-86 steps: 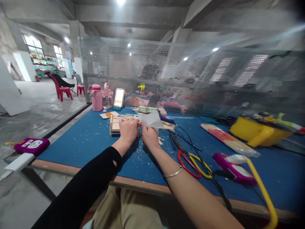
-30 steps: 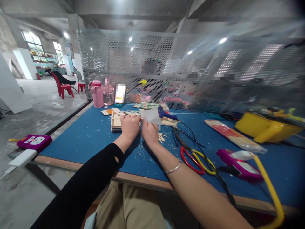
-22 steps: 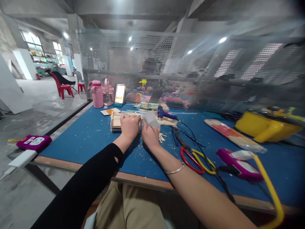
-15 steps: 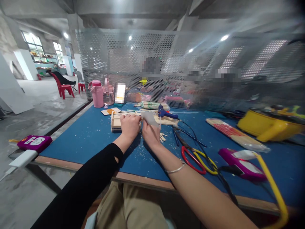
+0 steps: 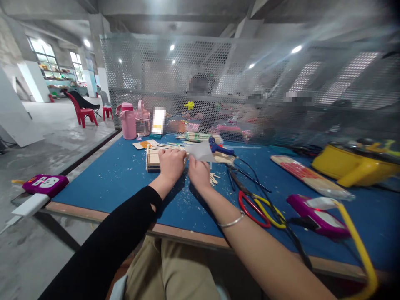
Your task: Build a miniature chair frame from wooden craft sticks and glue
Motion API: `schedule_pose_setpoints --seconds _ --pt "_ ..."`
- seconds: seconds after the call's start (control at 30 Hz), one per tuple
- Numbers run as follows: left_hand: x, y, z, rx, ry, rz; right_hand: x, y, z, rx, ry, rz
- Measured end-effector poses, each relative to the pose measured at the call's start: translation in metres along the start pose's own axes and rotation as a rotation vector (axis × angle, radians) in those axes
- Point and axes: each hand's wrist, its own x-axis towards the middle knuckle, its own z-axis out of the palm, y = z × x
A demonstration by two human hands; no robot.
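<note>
My left hand [image 5: 171, 166], in a black sleeve, is closed over the right end of a small wooden-stick model [image 5: 153, 159] with a railing-like top. Its fingertips and what they pinch are partly hidden. Close beside it, my right hand [image 5: 199, 171] grips a thin grey-white sheet [image 5: 201, 151], perhaps sandpaper, which stands up above the thumb and fingers. The sheet's left edge comes near the left fingertips. Short cut sticks [image 5: 213, 178] lie just right of my right hand. Behind the sheet a blue glue gun [image 5: 220, 148] rests on its side.
Red-and-yellow-handled scissors [image 5: 254, 209] lie to the right on the blue table [image 5: 115, 183]. Further right are a packet of sticks [image 5: 308, 175], a purple power strip [image 5: 317, 214] and a yellow pot [image 5: 353, 164]. A pink flask [image 5: 128, 121] stands back left, before a perforated screen [image 5: 150, 75].
The sheet has tilted back and forth in my right hand and is now broad side on. My left hand keeps its place on the model. The view has shifted slightly.
</note>
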Motion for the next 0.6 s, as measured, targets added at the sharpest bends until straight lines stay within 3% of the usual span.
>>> schedule_pose_setpoints --seconds 0.17,0.4,0.6 --pt "0.000 0.000 -0.001 -0.008 -0.003 -0.003 0.005 0.002 0.000 0.066 -0.006 -0.018" --pt "0.001 0.005 -0.006 -0.003 -0.012 0.014 0.008 0.022 -0.015 0.185 0.156 0.151" --pt "0.014 0.022 -0.007 0.052 -0.101 -0.036 0.016 0.030 -0.023 0.244 0.253 0.152"
